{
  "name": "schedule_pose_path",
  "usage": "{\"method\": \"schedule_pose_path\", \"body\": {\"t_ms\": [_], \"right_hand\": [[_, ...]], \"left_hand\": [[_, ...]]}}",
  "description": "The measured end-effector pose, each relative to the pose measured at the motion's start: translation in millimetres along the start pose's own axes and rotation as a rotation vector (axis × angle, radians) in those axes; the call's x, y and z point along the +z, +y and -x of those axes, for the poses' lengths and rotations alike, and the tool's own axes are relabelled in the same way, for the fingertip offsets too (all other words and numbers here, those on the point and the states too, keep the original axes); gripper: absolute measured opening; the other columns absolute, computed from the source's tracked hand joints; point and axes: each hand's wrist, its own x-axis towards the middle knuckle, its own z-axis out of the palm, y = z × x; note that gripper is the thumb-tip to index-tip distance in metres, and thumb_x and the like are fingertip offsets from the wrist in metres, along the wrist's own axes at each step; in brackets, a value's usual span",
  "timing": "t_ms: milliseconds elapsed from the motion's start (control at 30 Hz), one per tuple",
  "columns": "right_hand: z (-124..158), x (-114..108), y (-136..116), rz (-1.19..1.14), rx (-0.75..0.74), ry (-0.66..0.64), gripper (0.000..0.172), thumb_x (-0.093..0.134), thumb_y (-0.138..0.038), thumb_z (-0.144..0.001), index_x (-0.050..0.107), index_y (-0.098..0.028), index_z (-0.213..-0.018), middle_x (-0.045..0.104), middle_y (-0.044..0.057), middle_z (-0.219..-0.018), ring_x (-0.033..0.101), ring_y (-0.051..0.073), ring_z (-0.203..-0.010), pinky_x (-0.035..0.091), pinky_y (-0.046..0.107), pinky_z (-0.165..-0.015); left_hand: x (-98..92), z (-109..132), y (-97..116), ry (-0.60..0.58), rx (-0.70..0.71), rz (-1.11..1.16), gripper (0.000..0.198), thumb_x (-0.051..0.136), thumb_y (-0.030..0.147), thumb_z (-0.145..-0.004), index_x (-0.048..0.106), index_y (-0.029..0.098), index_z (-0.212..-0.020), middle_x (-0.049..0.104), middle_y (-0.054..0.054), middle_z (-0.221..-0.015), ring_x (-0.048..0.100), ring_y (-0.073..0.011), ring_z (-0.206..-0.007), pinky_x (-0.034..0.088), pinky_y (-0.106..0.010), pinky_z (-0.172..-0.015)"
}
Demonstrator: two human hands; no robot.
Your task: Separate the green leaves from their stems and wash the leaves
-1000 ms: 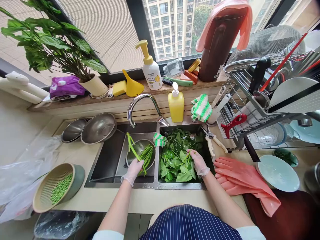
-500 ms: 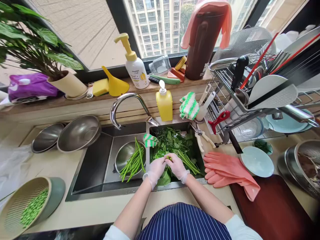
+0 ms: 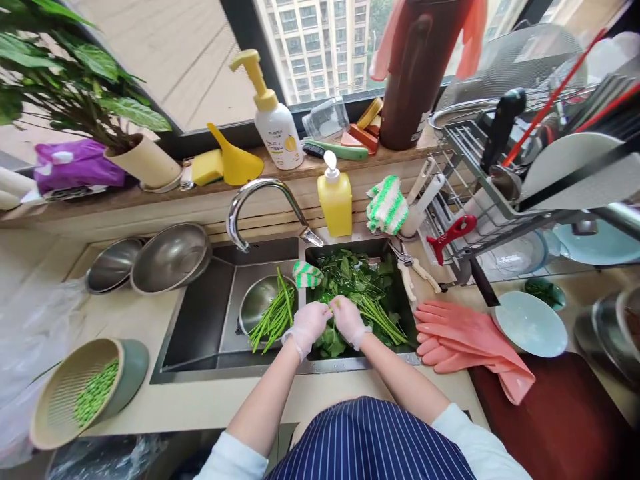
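Observation:
Over the right basin of the sink, my left hand (image 3: 310,325) and my right hand (image 3: 349,321) meet with fingers pinched, both in clear plastic gloves. A small piece of a leafy green's stem shows between the fingertips; the rest is hidden by the gloves. Leafy greens (image 3: 357,280) fill the basin below, and some leaves hang just under my hands. Cut green stems (image 3: 276,313) lie across a metal bowl (image 3: 256,305) in the left basin, close to my left hand. A green-and-white striped cloth (image 3: 307,274) hangs on the divider.
The faucet (image 3: 267,183) arches behind the divider, beside a yellow soap bottle (image 3: 336,203). Right of the sink lie pink rubber gloves (image 3: 465,340), scissors (image 3: 417,270) and a dark red cutting board (image 3: 555,407). A basket of green peas (image 3: 97,393) stands left, near metal bowls (image 3: 170,260).
The view has shifted slightly, moving the scene a little to the right. My hands stay together over the basin, still pinching, with the fingertips slightly farther apart.

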Motion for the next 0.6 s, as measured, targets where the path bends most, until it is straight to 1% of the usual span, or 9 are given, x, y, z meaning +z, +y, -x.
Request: {"method": "schedule_pose_path", "body": {"t_ms": [67, 133, 233, 300, 333, 400, 433, 500, 600], "right_hand": [[-8.4, -3.5, 8.1, -0.233, 0.209, 0.161, 0.026, 0.037, -0.029, -0.087, 0.059, -0.015, -0.09, 0.063, 0.008, -0.084, 0.057, 0.018, -0.076, 0.044, 0.03, -0.071], [-15.6, -9.7, 11.6, -0.319, 0.273, 0.199, 0.034, 0.038, -0.037, -0.086, 0.058, -0.013, -0.099, 0.064, 0.01, -0.09, 0.059, 0.02, -0.081, 0.044, 0.033, -0.076], [-16.8, -23.2, 7.1, -0.351, 0.147, 0.036, 0.052, 0.056, -0.042, -0.076, 0.051, -0.016, -0.121, 0.059, 0.011, -0.116, 0.056, 0.022, -0.105, 0.041, 0.035, -0.091], [-10.1, -35.4, 6.3, -0.284, 0.047, -0.061, 0.067, 0.062, -0.038, -0.072, 0.042, -0.017, -0.132, 0.047, 0.012, -0.134, 0.044, 0.024, -0.123, 0.034, 0.035, -0.101], [-5.1, -42.6, 9.5, -0.205, 0.019, -0.077, 0.068, 0.061, -0.036, -0.073, 0.038, -0.017, -0.135, 0.041, 0.013, -0.139, 0.038, 0.024, -0.128, 0.031, 0.036, -0.104], [6.8, -57.8, 25.1, 0.031, 0.053, -0.071, 0.06, 0.054, -0.03, -0.079, 0.038, -0.014, -0.135, 0.039, 0.015, -0.14, 0.037, 0.026, -0.129, 0.031, 0.037, -0.104], [13.1, -65.0, 36.9, 0.169, 0.12, -0.083, 0.053, 0.05, -0.028, -0.082, 0.041, -0.013, -0.133, 0.044, 0.017, -0.135, 0.043, 0.028, -0.124, 0.035, 0.039, -0.1], [24.8, -75.6, 63.3, 0.437, 0.311, -0.166, 0.037, 0.046, -0.022, -0.084, 0.054, -0.008, -0.117, 0.06, 0.023, -0.112, 0.058, 0.03, -0.104, 0.043, 0.04, -0.085], [36.5, -77.8, 93.0, 0.596, 0.426, -0.218, 0.018, 0.054, -0.016, -0.077, 0.063, -0.009, -0.092, 0.066, 0.02, -0.091, 0.065, 0.029, -0.086, 0.045, 0.035, -0.073]], "left_hand": [[4.3, 4.5, -3.2, 0.045, 0.018, 0.142, 0.028, 0.047, 0.033, -0.085, 0.071, 0.02, -0.077, 0.069, -0.006, -0.08, 0.062, -0.0183, -0.076, 0.042, -0.025, -0.066], [13.0, 7.8, -3.9, 0.086, 0.017, 0.273, 0.027, 0.047, 0.032, -0.085, 0.071, 0.021, -0.079, 0.069, -0.005, -0.08, 0.062, -0.0177, -0.079, 0.043, -0.025, -0.07], [25.6, 8.1, -9.1, 0.153, -0.01, 0.414, 0.025, 0.05, 0.029, -0.085, 0.069, 0.02, -0.098, 0.069, -0.007, -0.096, 0.061, -0.0196, -0.092, 0.043, -0.027, -0.081], [29.2, 5.4, -23.6, 0.264, -0.021, 0.475, 0.03, 0.05, 0.027, -0.085, 0.064, 0.017, -0.109, 0.066, -0.009, -0.109, 0.059, -0.0201, -0.102, 0.042, -0.029, -0.089], [30.0, 3.3, -35.2, 0.337, -0.042, 0.496, 0.031, 0.047, 0.028, -0.086, 0.062, 0.016, -0.111, 0.064, -0.01, -0.113, 0.058, -0.0196, -0.104, 0.041, -0.028, -0.092], [32.9, -2.2, -65.3, 0.415, -0.173, 0.508, 0.034, 0.039, 0.03, -0.091, 0.058, 0.016, -0.115, 0.061, -0.01, -0.118, 0.057, -0.018, -0.106, 0.041, -0.028, -0.092], [36.4, -5.7, -81.8, 0.409, -0.268, 0.503, 0.036, 0.036, 0.031, -0.091, 0.056, 0.015, -0.117, 0.06, -0.011, -0.118, 0.057, -0.018, -0.106, 0.041, -0.027, -0.091], [49.5, -14.1, -111.2, 0.312, -0.457, 0.483, 0.039, 0.038, 0.03, -0.09, 0.052, 0.01, -0.12, 0.06, -0.016, -0.118, 0.058, -0.0205, -0.107, 0.043, -0.029, -0.088], [78.4, -29.4, -134.9, 0.175, -0.558, 0.474, 0.039, 0.05, 0.032, -0.083, 0.057, 0.005, -0.111, 0.063, -0.021, -0.111, 0.061, -0.0246, -0.102, 0.045, -0.029, -0.082]]}}
